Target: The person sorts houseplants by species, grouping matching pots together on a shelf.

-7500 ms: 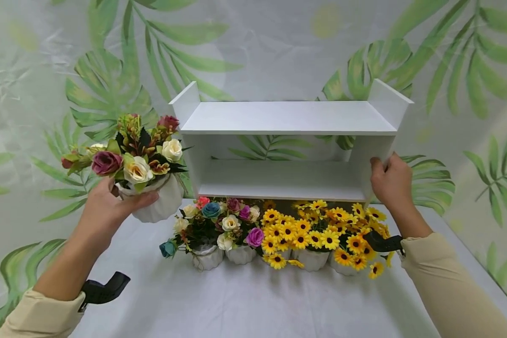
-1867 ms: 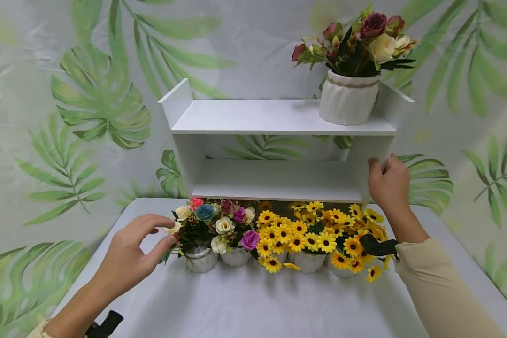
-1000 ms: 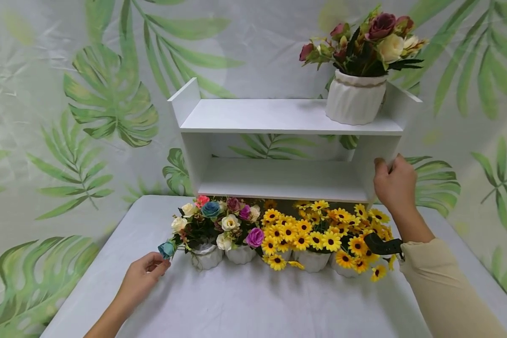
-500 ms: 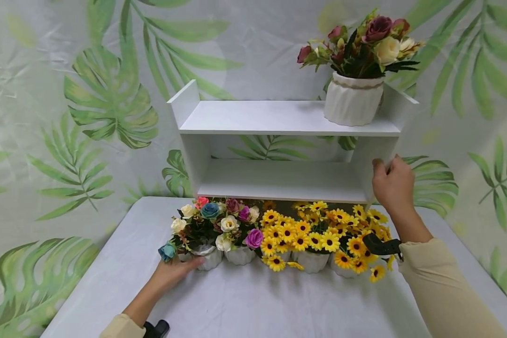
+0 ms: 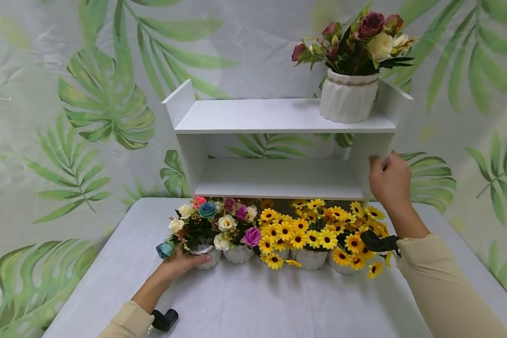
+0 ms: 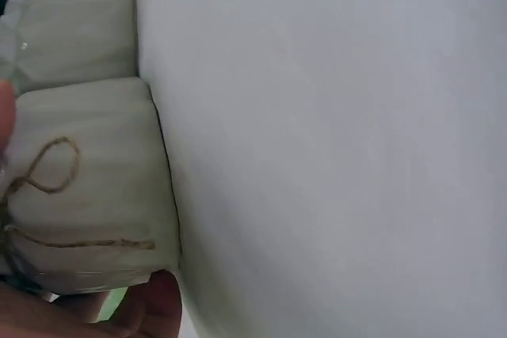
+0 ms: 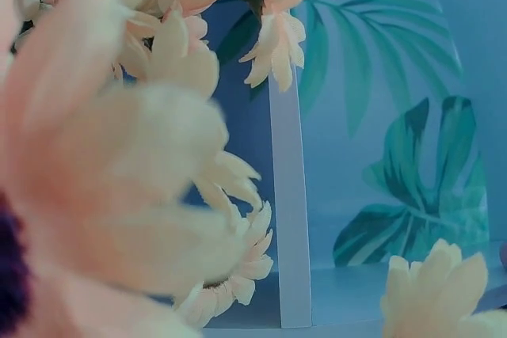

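My left hand [image 5: 179, 265] grips the leftmost flowerpot [image 5: 211, 264], thumb across its front. This white pot stands on the table and carries cream, teal and red artificial roses [image 5: 208, 210]. In the left wrist view, curled fingers [image 6: 158, 306] touch the side of the pot [image 6: 103, 187], which has a twine bow. My right hand [image 5: 390, 183] holds the right side panel of a white two-tier shelf [image 5: 245, 115]. A white pot [image 5: 348, 99] of maroon and cream roses stands at the right end of the shelf's top board. The right wrist view shows no hand, only blurred petals and the shelf.
A second rose pot [image 5: 238, 254] and several pots of yellow sunflowers [image 5: 310, 258] stand in a close row before the shelf. The lower board [image 5: 279, 178] sits just above the flowers. A leaf-print cloth [image 5: 110, 103] hangs behind the white table [image 5: 253, 305].
The maroon and cream rose pot has gone from my left hand to the top board's right end. My left hand has since come down and gripped the leftmost pot. My right hand stays on the shelf.
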Demonstrator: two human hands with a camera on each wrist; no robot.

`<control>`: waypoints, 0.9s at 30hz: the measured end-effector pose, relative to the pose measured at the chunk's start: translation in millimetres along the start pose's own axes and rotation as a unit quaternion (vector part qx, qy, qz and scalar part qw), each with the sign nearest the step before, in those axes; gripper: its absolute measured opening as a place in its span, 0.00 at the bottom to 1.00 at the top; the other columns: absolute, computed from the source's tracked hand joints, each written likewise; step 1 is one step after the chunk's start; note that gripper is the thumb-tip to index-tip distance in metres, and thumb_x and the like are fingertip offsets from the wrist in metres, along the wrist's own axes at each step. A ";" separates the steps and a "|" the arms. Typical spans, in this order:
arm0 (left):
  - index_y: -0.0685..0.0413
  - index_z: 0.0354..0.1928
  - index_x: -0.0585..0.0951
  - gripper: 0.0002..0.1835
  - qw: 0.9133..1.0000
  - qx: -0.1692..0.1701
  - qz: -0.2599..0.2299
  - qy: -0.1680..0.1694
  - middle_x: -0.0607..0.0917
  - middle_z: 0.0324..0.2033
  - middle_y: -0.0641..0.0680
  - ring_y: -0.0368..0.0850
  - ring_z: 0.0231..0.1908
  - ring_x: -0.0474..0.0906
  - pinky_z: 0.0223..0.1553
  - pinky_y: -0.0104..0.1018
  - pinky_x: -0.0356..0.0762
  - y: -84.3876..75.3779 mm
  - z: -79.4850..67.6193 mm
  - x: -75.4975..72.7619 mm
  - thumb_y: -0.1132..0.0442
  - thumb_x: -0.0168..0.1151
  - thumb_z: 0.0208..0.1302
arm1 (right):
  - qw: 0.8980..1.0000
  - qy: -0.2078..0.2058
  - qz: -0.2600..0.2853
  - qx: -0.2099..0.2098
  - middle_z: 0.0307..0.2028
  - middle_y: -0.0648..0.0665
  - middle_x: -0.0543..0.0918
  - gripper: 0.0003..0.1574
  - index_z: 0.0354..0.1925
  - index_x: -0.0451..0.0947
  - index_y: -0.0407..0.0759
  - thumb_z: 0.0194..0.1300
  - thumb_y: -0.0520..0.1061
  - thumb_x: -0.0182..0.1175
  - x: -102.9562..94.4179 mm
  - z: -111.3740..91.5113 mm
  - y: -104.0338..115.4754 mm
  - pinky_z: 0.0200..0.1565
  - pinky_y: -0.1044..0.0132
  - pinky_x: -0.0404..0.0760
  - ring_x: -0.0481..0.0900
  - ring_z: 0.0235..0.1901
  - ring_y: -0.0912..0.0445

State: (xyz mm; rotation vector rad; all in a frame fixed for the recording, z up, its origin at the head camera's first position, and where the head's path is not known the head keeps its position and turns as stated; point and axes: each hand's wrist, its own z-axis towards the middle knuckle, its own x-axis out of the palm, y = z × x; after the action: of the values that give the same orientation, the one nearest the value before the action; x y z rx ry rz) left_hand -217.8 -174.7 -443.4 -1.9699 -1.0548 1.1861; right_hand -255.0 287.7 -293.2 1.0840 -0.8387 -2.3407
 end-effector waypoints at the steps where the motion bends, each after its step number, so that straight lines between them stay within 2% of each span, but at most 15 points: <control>1: 0.73 0.74 0.31 0.68 1.000 0.010 -0.011 -0.003 0.34 0.73 0.79 0.79 0.73 0.34 0.73 0.69 0.41 0.4 1.0 0.6 0.40 0.68 0.58 | 1.000 0.001 0.002 0.001 0.37 0.25 0.80 0.26 0.47 0.75 0.26 0.76 0.48 0.42 0.3 -0.1 -0.1 0.24 0.63 0.66 0.78 0.36 0.35; 4: 0.70 0.76 0.37 0.64 0.999 0.040 -0.024 -0.008 0.42 0.75 0.76 0.75 0.75 0.38 0.74 0.66 0.45 0.7 1.7 2.5 0.44 0.70 0.57 | 1.000 0.001 0.005 0.008 0.38 0.24 0.81 0.26 0.46 0.75 0.26 0.75 0.48 0.42 0.4 -0.3 -0.9 0.25 0.64 0.67 0.80 0.39 0.33; 6: 0.67 0.76 0.41 0.61 0.997 0.065 -0.028 -0.015 0.48 0.75 0.73 0.71 0.75 0.42 0.74 0.64 0.47 1.3 2.4 3.3 0.46 0.71 0.57 | 1.000 0.002 0.004 0.013 0.40 0.23 0.81 0.26 0.46 0.75 0.25 0.75 0.48 0.42 0.2 -0.1 -1.3 0.25 0.62 0.68 0.81 0.42 0.32; 7: 0.67 0.77 0.42 0.61 0.997 0.067 -0.027 -0.018 0.49 0.75 0.73 0.71 0.75 0.43 0.74 0.63 0.48 1.4 2.4 3.4 0.46 0.71 0.57 | 1.000 0.005 0.004 0.014 0.42 0.23 0.81 0.26 0.47 0.75 0.25 0.75 0.48 0.42 0.2 -0.1 -1.2 0.26 0.60 0.70 0.81 0.44 0.31; 13: 0.70 0.75 0.30 0.69 0.999 0.015 -0.030 -0.014 0.34 0.74 0.78 0.78 0.73 0.37 0.73 0.68 0.45 2.5 1.3 2.3 0.41 0.70 0.56 | 1.000 0.002 0.001 0.011 0.38 0.24 0.81 0.26 0.47 0.74 0.26 0.76 0.49 0.42 1.6 -0.1 0.6 0.23 0.62 0.68 0.80 0.38 0.34; 17: 0.71 0.74 0.28 0.71 0.999 -0.003 -0.040 -0.012 0.31 0.73 0.78 0.78 0.73 0.34 0.72 0.70 0.41 2.4 1.1 2.6 0.40 0.70 0.56 | 1.000 0.000 0.002 0.007 0.40 0.23 0.81 0.27 0.48 0.75 0.26 0.76 0.49 0.42 1.0 -0.9 0.3 0.23 0.65 0.66 0.80 0.39 0.33; 23: 0.71 0.75 0.30 0.71 0.999 -0.020 -0.037 -0.026 0.35 0.74 0.78 0.78 0.73 0.37 0.72 0.70 0.44 0.8 -1.3 4.9 0.39 0.70 0.54 | 1.000 -0.002 0.004 0.000 0.43 0.23 0.82 0.27 0.51 0.75 0.25 0.76 0.48 0.43 1.6 -1.5 0.0 0.26 0.63 0.67 0.80 0.40 0.33; 27: 0.69 0.76 0.34 0.68 0.999 -0.002 -0.036 -0.029 0.40 0.75 0.76 0.75 0.74 0.40 0.73 0.69 0.46 0.5 -1.0 5.8 0.39 0.70 0.55 | 1.000 -0.006 0.005 -0.003 0.41 0.23 0.82 0.26 0.50 0.75 0.25 0.76 0.48 0.43 2.2 -0.9 0.1 0.25 0.64 0.66 0.79 0.38 0.34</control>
State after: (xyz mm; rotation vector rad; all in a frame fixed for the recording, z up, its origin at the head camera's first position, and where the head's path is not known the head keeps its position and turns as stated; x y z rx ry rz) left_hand -215.1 -170.1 -445.8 -1.8941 -1.1487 1.2083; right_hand -255.5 286.0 -294.7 1.0613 -0.8383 -2.3433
